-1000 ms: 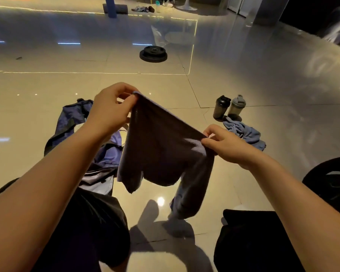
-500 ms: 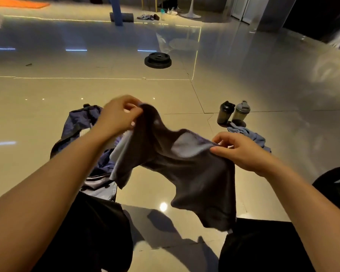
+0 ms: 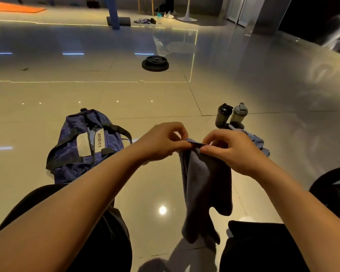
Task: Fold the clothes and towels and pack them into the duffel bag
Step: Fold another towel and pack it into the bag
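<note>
Nearest, at 6 o'clock: the person's two knees in dark fabric, a strip of bare glossy floor (image 3: 159,185) between them.

Above that gap the left hand (image 3: 161,143) and right hand (image 3: 227,149) are drawn close together, each pinching the top edge of a dark towel (image 3: 204,185). The cloth hangs doubled from the pinch, its lower end loose and uneven just over the floor.

Step in hand, by judgement: first fold of this towel, corners being matched. The next move calls for squaring the hanging edges, folding again, then carrying the bundle to 10 o'clock.

There the navy duffel bag (image 3: 86,146) lies slumped on the floor; whether its zip is open cannot be told.

At 1 o'clock: a crumpled blue cloth (image 3: 257,141), not yet folded, touching two shaker bottles (image 3: 231,115). Room is open toward the bag; the bottles could be tipped.

At 12 o'clock, well apart: a weight plate (image 3: 155,63).
</note>
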`<state>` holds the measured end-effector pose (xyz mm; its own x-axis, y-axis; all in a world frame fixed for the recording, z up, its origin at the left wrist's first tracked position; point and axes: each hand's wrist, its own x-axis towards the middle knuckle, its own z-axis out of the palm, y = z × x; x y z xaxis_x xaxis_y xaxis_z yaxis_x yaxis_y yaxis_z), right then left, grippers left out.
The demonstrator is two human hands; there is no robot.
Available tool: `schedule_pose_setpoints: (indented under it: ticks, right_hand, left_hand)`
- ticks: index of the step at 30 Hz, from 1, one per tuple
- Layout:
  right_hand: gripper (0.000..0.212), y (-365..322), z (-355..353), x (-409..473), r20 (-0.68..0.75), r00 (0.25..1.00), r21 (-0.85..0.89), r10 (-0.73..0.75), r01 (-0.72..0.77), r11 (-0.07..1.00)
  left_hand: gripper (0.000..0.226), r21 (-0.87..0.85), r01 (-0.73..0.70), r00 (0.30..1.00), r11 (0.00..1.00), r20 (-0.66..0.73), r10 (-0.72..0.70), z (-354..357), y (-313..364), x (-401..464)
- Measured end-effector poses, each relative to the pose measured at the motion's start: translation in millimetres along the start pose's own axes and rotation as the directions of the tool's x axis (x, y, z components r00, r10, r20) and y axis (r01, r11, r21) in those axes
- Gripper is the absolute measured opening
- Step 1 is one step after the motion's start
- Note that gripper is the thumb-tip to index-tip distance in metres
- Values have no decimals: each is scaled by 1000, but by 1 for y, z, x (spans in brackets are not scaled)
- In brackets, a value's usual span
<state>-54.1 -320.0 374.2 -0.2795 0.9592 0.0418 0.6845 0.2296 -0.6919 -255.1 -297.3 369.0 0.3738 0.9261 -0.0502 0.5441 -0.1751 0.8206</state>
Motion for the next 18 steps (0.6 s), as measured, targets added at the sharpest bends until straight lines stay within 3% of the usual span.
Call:
schedule_pose_setpoints:
  ticks: [2, 5, 8, 11, 13, 16, 18]
  right_hand:
    - [11, 8, -8, -4, 110, 992, 12, 63, -64, 998]
    - [7, 17, -20, -15, 158, 980, 60, 120, -131, 990]
    - [4, 25, -29, -22, 181, 964, 32, 194, -203, 979]
    - [4, 30, -37, -25, 114, 962, 63, 246, -255, 965]
    - [4, 28, -39, -26, 45, 961, 174, 272, -276, 945]
    - [6, 19, -36, -25, 27, 961, 316, 276, -270, 909]
    - [11, 10, -30, -24, 56, 965, 376, 255, -257, 890]
  left_hand:
    - [8, 22, -33, 999, 999, 29, 32, -11, 1, -4]
    - [8, 18, -32, 999, 999, 4, 32, -27, -1, -8]
    - [9, -2, 11, 986, 1000, -168, -11, -42, -10, -8]
    - [11, -62, 25, 917, 998, -397, -47, -58, -21, -10]
    - [6, 24, 43, 890, 999, -456, -27, -64, -29, -11]
    - [4, 280, 85, 909, 956, -415, 41, -55, -35, -9]
    - [4, 334, 56, 929, 941, -363, 74, -43, -32, -8]
